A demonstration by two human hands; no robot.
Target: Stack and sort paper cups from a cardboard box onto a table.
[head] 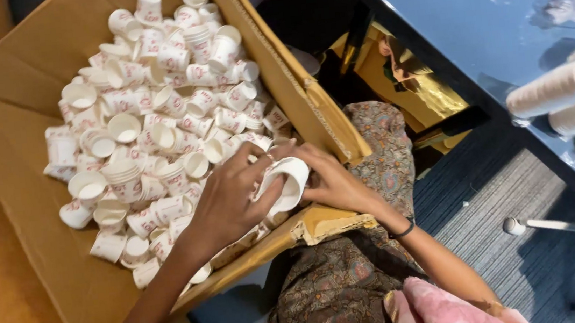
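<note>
A big open cardboard box (32, 207) holds a heap of small white paper cups (157, 118) with red print. Both my hands are at the box's near right corner. My left hand (228, 199) and my right hand (328, 179) together grip one white paper cup (288, 181), which lies on its side with its mouth toward me. The left fingers curl over its rim, and the right fingers wrap it from the far side. A dark band sits on my right wrist. Loose cups lie under and around both hands.
Long stacks of nested cups (562, 89) lie on a blue table (463, 11) at the right. The box flap (293, 76) stands up beside my right hand. Patterned fabric (354, 274) covers my lap, with grey carpet (495, 198) beyond it.
</note>
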